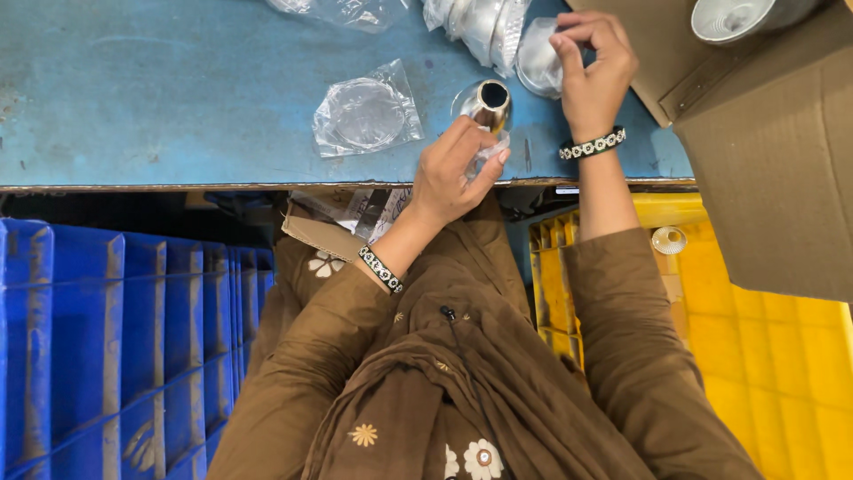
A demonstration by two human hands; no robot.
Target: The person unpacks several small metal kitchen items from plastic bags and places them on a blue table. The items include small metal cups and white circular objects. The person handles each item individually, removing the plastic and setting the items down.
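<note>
Fingers of your left hand (453, 173) pinch the shiny cup (486, 102) and its clear bag (487, 156), steadying them, while your right hand (593, 67) plucks another bagged piece (538, 60) from the table (178, 89).

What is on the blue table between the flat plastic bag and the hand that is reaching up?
In the head view, a shiny metal cup stands between the flat plastic bag and the right hand; the left hand touches it.
</note>
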